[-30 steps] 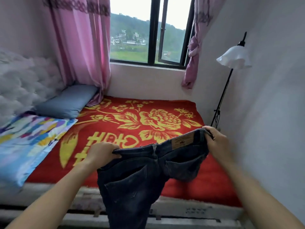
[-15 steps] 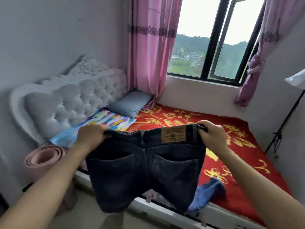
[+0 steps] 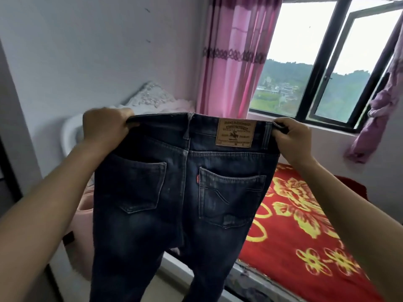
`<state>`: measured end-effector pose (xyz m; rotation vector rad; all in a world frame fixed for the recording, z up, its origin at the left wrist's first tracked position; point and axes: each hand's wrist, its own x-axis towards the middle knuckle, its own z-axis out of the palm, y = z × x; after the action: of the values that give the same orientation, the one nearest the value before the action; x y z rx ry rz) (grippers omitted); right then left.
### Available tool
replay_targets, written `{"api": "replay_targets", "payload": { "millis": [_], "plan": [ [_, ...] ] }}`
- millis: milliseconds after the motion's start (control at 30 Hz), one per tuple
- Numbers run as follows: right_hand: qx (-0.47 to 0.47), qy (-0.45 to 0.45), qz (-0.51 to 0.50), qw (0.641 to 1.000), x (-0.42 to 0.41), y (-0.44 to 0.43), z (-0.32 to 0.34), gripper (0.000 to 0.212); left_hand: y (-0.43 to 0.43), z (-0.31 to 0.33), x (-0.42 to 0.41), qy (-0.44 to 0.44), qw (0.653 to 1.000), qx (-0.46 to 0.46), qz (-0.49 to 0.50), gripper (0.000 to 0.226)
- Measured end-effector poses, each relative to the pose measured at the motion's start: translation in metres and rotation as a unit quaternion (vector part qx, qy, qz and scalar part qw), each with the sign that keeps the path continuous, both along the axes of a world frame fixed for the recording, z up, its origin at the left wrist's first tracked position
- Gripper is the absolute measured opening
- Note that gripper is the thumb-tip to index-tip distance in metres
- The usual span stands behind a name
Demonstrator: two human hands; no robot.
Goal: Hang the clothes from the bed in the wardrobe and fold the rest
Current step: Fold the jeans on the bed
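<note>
I see the dark jeans (image 3: 181, 192) held up in the air in front of me, back side facing me, legs hanging down past the bed's edge. My left hand (image 3: 106, 125) has its fingers curled round the waistband's left end, and my right hand (image 3: 290, 136) pinches the right end, so the waistband is stretched flat between them. Behind the jeans lies the bed (image 3: 305, 247) with its red and yellow flowered blanket, a pink curtain (image 3: 235, 55) and the window (image 3: 327, 68).
</note>
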<state>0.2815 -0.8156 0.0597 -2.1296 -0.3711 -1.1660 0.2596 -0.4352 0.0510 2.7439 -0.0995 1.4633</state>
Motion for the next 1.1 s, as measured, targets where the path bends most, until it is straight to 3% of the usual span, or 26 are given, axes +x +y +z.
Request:
{"api": "replay_targets", "payload": {
  "millis": [267,433,600,700,800,933,1100],
  "plan": [
    [0.013,0.026,-0.013,0.999,0.054,-0.069,-0.016,0.015,-0.061,0.006,0.083,0.005,0.998,0.043,-0.038,0.028],
    [0.005,0.045,-0.024,0.999,0.160,-0.137,-0.013,0.013,-0.120,0.016,0.202,0.031,0.994,0.094,-0.048,0.025],
    [0.019,0.029,-0.088,0.996,0.335,-0.193,0.103,0.022,-0.201,0.127,0.380,0.074,0.994,0.082,-0.021,0.031],
    [0.078,-0.072,-0.148,0.983,0.400,-0.224,0.187,0.023,-0.240,0.206,0.455,-0.015,0.999,0.043,-0.019,0.026],
    [0.111,-0.139,-0.183,0.967,0.421,-0.258,0.227,0.023,-0.276,0.246,0.491,-0.099,0.993,0.028,-0.058,0.026],
    [0.105,-0.147,-0.197,0.964,0.435,-0.292,0.219,0.025,-0.315,0.238,0.525,-0.124,0.986,0.058,-0.090,0.029],
    [0.097,-0.088,-0.218,0.967,0.439,-0.319,0.163,0.023,-0.341,0.173,0.556,-0.098,0.979,0.121,-0.133,0.031]
  ]
}}
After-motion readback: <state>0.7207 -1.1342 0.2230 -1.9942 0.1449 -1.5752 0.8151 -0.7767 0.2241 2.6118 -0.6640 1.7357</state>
